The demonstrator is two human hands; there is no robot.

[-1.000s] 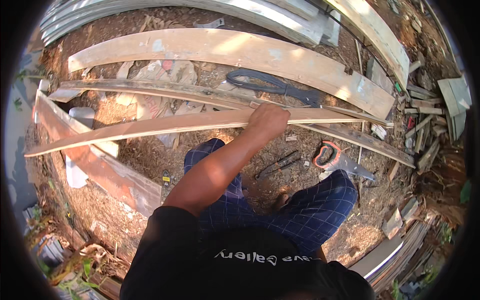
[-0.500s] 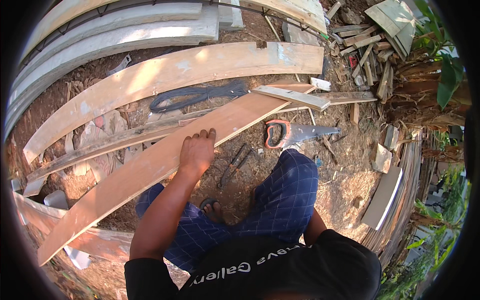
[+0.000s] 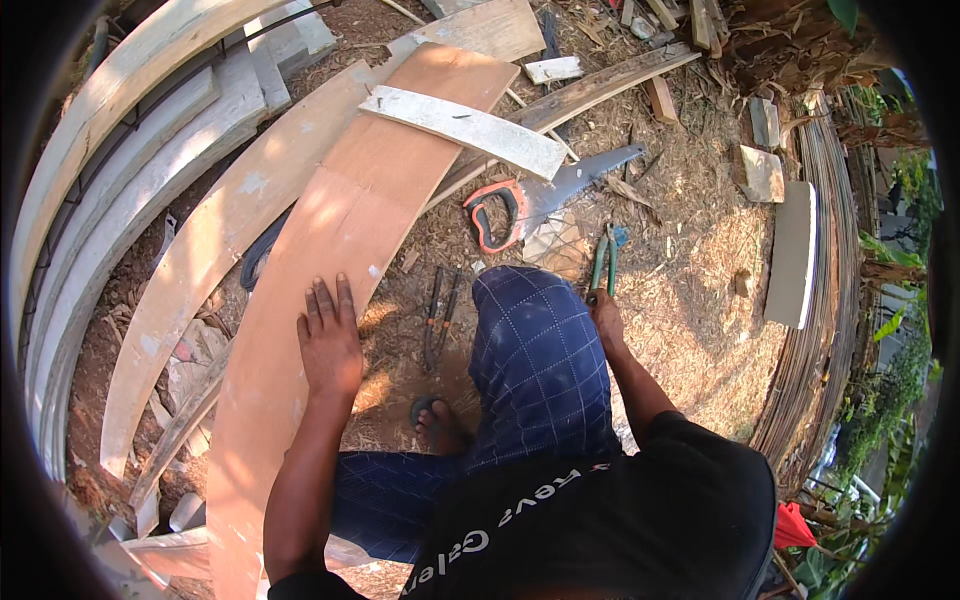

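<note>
My left hand (image 3: 332,345) lies flat on a long reddish-brown wooden plank (image 3: 345,220), fingers stretched out and holding nothing. Across the plank's far end rests a short whitish board (image 3: 465,130). Beyond my right knee, my right hand (image 3: 606,318) is closed around the near end of green-handled pliers (image 3: 603,262), which point away from me along the ground; their far tip is hard to make out. A handsaw (image 3: 560,197) with an orange and black handle lies between the plank and the pliers. Near my foot is a dark two-legged tool with orange parts (image 3: 440,315).
Pale curved-looking boards (image 3: 225,235) and grey slabs (image 3: 170,140) lie at the left. A weathered batten (image 3: 610,95) passes under the plank. Wood offcuts (image 3: 760,175), a white-edged block (image 3: 792,255) and stacked thin strips (image 3: 825,330) line the right side.
The view has turned, so the plank now runs more steeply away from me. My left hand has flattened on the plank. My right hand has come into view with the green-handled pliers.
</note>
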